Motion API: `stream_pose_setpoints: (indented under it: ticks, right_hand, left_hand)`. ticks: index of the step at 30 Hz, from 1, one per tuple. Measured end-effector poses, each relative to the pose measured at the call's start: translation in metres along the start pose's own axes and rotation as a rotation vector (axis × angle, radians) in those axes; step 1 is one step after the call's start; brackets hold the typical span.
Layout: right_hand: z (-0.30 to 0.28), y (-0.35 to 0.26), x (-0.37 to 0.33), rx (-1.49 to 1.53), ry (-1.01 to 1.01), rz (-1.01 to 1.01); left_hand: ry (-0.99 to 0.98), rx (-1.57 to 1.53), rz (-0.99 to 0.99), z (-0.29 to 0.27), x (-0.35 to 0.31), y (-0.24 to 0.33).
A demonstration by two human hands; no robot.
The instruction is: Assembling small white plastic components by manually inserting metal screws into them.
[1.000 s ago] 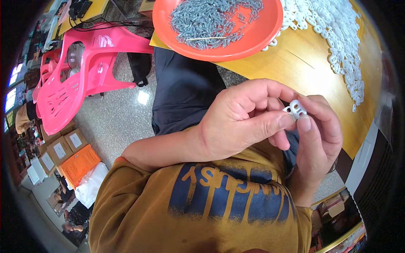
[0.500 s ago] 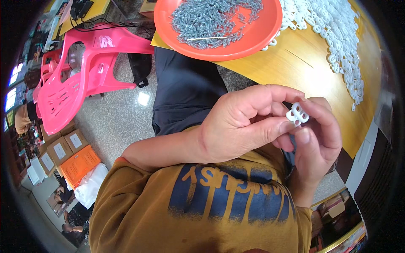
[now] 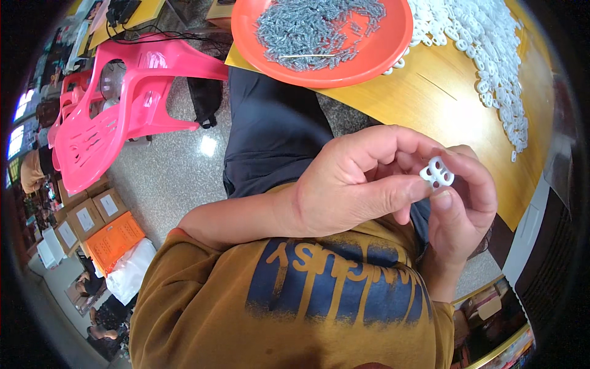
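Observation:
In front of my chest, my left hand [image 3: 359, 175] pinches a small white plastic cord lock [image 3: 437, 173] with paired round holes between thumb and fingers. My right hand [image 3: 464, 200] closes on the same piece from the other side, its thumb at the lower edge and its index finger curled round behind. Several of my fingers are hidden behind the piece and the left hand. Beyond the hands, a red plastic basin [image 3: 246, 46] holds a heap of small metal springs [image 3: 307, 31] with a thin pale stick lying on them.
A yellow tabletop [image 3: 424, 92] carries a large spread of white two-holed plastic pieces [image 3: 501, 86] at the far right. To the left stands a pink plastic chair [image 3: 92, 147] on the speckled floor. Cardboard boxes [image 3: 86, 218], an orange package [image 3: 114, 240] and a white bag [image 3: 132, 270] lie behind it.
The white cord lock has turned between my fingers, its holes now facing up more plainly, and shifted slightly right. My left thumb and right fingers have moved a little. The view has shifted slightly.

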State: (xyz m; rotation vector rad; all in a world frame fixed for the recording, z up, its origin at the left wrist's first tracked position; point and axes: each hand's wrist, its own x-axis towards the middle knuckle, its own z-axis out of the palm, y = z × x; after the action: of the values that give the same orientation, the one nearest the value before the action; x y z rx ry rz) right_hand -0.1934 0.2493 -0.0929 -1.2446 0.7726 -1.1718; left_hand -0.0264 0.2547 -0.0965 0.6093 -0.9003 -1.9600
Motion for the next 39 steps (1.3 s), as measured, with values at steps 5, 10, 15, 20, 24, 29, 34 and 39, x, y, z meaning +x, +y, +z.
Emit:
stream_pose_setpoints:
  ticks: [5, 10, 15, 20, 24, 29, 34, 39]
  right_hand:
    - [0.005, -0.001, -0.003, 0.038, 0.021, -0.015]
    - [0.010, -0.002, -0.012, -0.034, 0.079, -0.048]
    - [0.011, -0.005, -0.020, -0.112, 0.055, -0.081]
    - [0.014, -0.012, -0.031, -0.159, 0.066, -0.122]
    - [0.018, -0.021, -0.041, -0.068, 0.044, -0.143]
    - [0.021, -0.034, -0.058, -0.084, -0.010, -0.186]
    - [0.023, -0.038, -0.064, -0.109, -0.026, -0.179]
    - [0.022, -0.037, -0.061, -0.158, -0.075, -0.207]
  left_hand:
    - [0.037, -0.086, -0.014, 0.004, -0.004, 0.001]
    - [0.062, -0.001, 0.049, 0.009, -0.011, 0.002]
    - [0.125, -0.009, 0.043, 0.020, -0.020, 0.004]
    - [0.125, 0.000, 0.074, 0.029, -0.030, 0.001]
    - [0.086, -0.018, 0.027, 0.040, -0.042, 0.004]
    - [0.014, -0.076, -0.049, 0.051, -0.060, 0.010]
    - [-0.010, -0.103, -0.087, 0.054, -0.065, 0.011]
    - [-0.015, -0.142, -0.129, 0.049, -0.063, 0.010]
